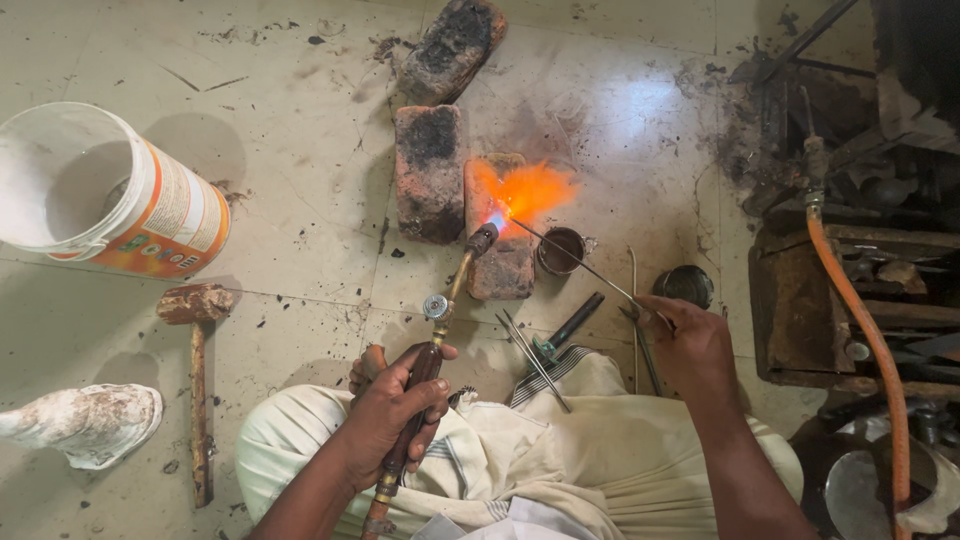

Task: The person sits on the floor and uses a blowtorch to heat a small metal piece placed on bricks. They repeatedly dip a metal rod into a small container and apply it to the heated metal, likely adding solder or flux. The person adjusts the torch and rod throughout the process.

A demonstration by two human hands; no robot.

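- Pale tiled floor, sooty w/ black specks; we sit on it, cream cloth over our lap.
- Our left hand: fingers wrapped tight round the torch handle, nozzle aimed away from us.
- Flame burns orange at the nozzle tip, over the brick near the floor's middle.
- Our right hand: fingers pinched closed on a thin metal rod, its far end in the flame.
- Small dark cup just beside the brick, under the rod.
- Two more bricks further out.
- White bucket on its side twd the left edge; hammer below it.
- Orange hose along the right edge.
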